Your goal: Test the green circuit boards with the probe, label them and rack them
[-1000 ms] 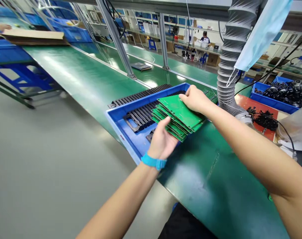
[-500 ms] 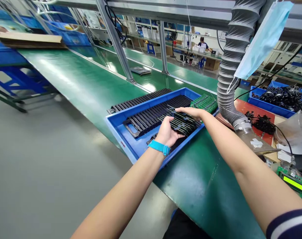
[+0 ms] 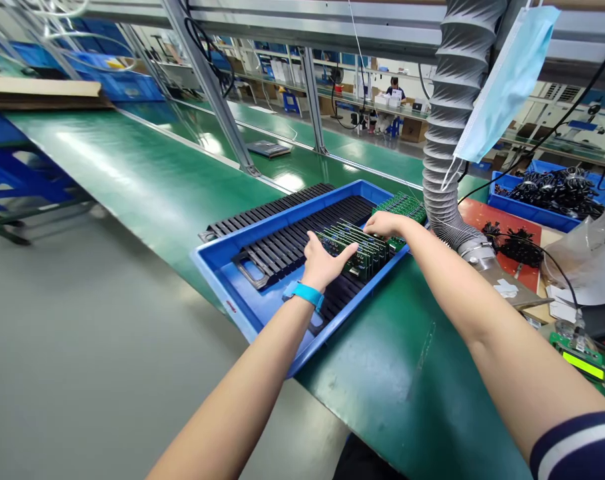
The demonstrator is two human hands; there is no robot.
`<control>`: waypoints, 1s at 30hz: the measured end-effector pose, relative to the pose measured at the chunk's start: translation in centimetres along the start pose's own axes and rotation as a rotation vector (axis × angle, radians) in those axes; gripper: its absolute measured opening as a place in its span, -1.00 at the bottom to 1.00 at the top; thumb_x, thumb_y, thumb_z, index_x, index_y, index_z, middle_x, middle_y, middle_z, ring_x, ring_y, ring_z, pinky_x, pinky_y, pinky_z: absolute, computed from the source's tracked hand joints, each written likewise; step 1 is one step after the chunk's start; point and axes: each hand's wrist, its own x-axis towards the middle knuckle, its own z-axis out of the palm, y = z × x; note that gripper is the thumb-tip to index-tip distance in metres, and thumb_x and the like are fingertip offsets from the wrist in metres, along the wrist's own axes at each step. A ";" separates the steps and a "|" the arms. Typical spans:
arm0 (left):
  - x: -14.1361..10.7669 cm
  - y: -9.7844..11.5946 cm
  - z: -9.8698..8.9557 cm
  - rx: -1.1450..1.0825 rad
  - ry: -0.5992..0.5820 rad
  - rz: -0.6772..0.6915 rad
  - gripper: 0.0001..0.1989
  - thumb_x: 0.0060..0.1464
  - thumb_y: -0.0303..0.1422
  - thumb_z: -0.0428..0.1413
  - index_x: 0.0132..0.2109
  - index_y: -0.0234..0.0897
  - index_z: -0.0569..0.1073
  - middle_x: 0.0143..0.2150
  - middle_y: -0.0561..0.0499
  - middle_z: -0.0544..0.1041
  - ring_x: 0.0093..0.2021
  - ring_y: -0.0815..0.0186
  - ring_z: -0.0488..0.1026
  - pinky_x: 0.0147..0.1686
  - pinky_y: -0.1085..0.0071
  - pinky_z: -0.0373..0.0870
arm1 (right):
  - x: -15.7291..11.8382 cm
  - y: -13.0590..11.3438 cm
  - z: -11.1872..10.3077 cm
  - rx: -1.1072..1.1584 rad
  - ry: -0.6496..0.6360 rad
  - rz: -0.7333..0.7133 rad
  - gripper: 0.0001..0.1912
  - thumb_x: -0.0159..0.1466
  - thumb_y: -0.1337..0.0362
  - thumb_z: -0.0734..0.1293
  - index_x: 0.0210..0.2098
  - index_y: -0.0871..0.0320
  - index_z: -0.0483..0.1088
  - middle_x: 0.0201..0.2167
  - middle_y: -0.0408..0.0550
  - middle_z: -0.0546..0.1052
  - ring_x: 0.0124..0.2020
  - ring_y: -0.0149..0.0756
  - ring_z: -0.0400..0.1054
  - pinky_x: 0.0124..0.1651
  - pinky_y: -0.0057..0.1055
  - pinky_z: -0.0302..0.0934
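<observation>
Several green circuit boards [image 3: 355, 247] stand upright side by side over a black slotted rack [image 3: 340, 293] in a blue tray [image 3: 221, 293]. At their near left end is my left hand [image 3: 325, 263], thumb and fingers spread apart, with a turquoise band on the wrist. My right hand [image 3: 386, 225] is at the far right end of the row, fingers curled down; what they hold, if anything, is hidden. Beyond it, more green boards [image 3: 400, 208] sit at the tray's right end. A second slotted rack [image 3: 282, 243] lies along the tray's far side.
Another black rack [image 3: 267, 210] lies behind the tray on the green bench [image 3: 157, 173]. A grey duct hose [image 3: 450, 133] and a hanging face mask [image 3: 507, 83] are at right, near a blue bin of black cables [image 3: 557, 190]. A person [image 3: 395, 90] sits far back.
The boards, tilted between my hands before, now stand upright. My left hand has opened at their near end, and my right hand has curled its fingers at the far end. The view has shifted slightly.
</observation>
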 end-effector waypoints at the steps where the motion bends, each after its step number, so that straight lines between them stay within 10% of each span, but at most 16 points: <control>1: 0.4 -0.1 -0.1 0.041 0.006 0.034 0.03 -0.44 -0.40 0.48 0.20 -0.28 0.18 0.41 -0.29 -0.09 0.42 -0.07 -0.28 0.33 0.14 -0.06 | -0.1 0.1 -0.1 -0.038 0.007 -0.005 -0.77 0.32 0.26 0.27 -0.37 0.23 0.49 -0.54 -0.17 0.51 -0.59 -0.47 0.30 -0.42 -0.49 0.25; 8: 2.8 -1.5 0.4 0.155 -0.074 0.105 -0.20 -0.13 -0.39 0.36 0.20 -0.33 0.13 0.15 -0.28 0.37 0.12 0.15 0.39 0.14 0.21 0.28 | -0.2 -0.1 -0.8 -0.282 0.098 -0.066 -0.79 0.30 0.23 0.32 -0.30 0.28 0.49 -0.29 0.00 0.58 -0.25 -0.25 0.48 -0.13 -0.30 0.34; 15: 5.6 -1.2 1.0 0.193 0.071 0.149 -0.71 0.20 -0.30 0.13 0.03 -0.31 0.40 0.06 -0.11 0.43 -0.01 0.16 0.44 -0.05 0.09 0.43 | -1.1 -0.7 -0.5 -0.358 0.094 -0.120 -0.84 0.20 0.36 0.30 -0.39 0.26 0.53 -0.45 0.03 0.60 -0.50 -0.28 0.48 -0.40 -0.48 0.33; 30: 6.6 -0.9 1.1 0.034 0.160 0.015 -0.68 0.22 -0.27 0.10 0.07 -0.31 0.38 0.03 -0.11 0.44 -0.07 0.19 0.47 -0.12 0.15 0.47 | -0.6 1.5 -0.6 -0.467 0.200 0.006 -0.76 0.30 0.30 0.32 -0.10 0.33 0.44 -0.09 0.22 0.52 -0.06 -0.09 0.44 -0.06 -0.23 0.33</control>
